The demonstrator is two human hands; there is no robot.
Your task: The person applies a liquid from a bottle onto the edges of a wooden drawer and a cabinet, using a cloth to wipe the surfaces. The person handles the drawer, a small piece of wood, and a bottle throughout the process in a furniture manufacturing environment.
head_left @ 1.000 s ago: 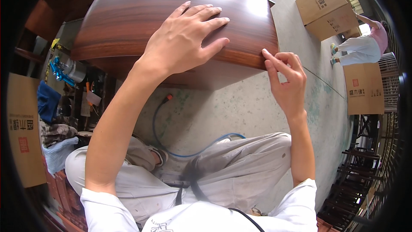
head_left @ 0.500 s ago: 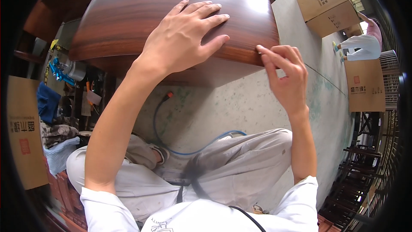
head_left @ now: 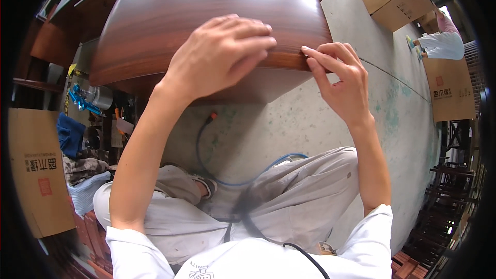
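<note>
A glossy reddish-brown wooden furniture piece point(head_left: 206, 0) with a broad smooth top stands in front of me. My left hand point(head_left: 214, 54) is over the near part of its top, palm down and slightly blurred. The fingers are loosely bent and nothing shows in them; whether they touch the wood I cannot tell. At the near right corner is my right hand point(head_left: 343, 77). Its index fingertip and thumb come close together by the edge, while the other fingers curl in. Anything pinched between them is too small to make out.
A blue hose point(head_left: 227, 183) with an orange end curves across the concrete floor. Metallic blue tool point(head_left: 82, 99) and folded cloths point(head_left: 85, 191) lie at left, beside a cardboard box point(head_left: 41, 170). At far right, a person point(head_left: 442, 44) stands by large cartons point(head_left: 395, 0).
My left hand has drawn its spread fingers together, its thumb tucking in. My right hand stays at the corner. The whole view has shifted slightly.
</note>
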